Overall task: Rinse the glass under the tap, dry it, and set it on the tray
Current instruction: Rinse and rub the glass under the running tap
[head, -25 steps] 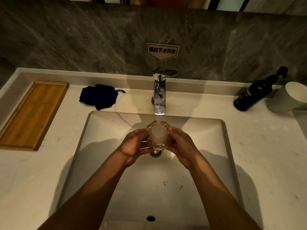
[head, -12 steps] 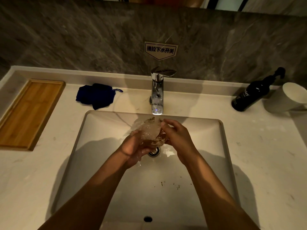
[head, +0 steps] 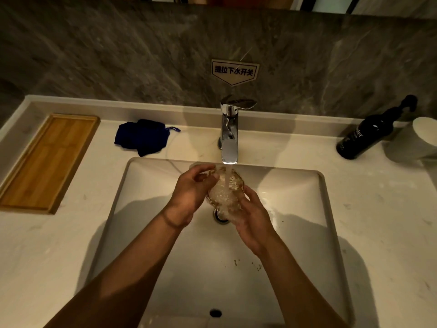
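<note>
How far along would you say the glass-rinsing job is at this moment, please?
Nothing is finished yet. Rinsing is in hand: the left hand and right hand hold the glass under the running tap. Drying with the blue cloth and setting it on the wooden tray remain.

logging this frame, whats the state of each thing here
tap: running
glass: under the stream, held over the basin
left hand: grips the glass
right hand: grips the glass
sink: wet, drain open
blue cloth: crumpled, untouched
wooden tray: bare
pump bottle: upright
</note>
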